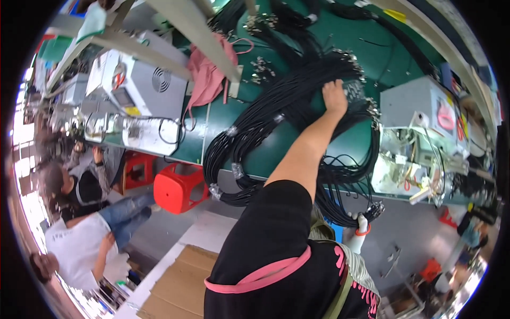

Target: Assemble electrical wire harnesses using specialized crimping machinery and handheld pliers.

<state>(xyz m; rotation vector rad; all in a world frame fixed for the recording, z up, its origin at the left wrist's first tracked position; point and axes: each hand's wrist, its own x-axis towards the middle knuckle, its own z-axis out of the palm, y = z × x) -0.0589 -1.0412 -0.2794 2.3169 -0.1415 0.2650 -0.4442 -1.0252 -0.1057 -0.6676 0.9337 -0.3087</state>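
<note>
Cables [276, 122], black coiled bundles, lie mid bench [212, 133], hanging over near edge. One hand [334, 97] presses flat, fingers open, on far-right bundle; which hand, cannot tell. Better grasp whole coil, avoid snagging loops.

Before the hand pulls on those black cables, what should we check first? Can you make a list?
1. Right hand is on the black cable bundle: ok.
2. Fingers closed around the cables: cannot tell.
3. Left hand free to help: cannot tell; it is not in view.
4. Bundle lies fully on the green table: not ok; loops hang over the near edge.
5. Pink cloth is off the bundle: ok; it hangs beside it.
6. Red stool is clear of the hanging loops: ok.
</note>
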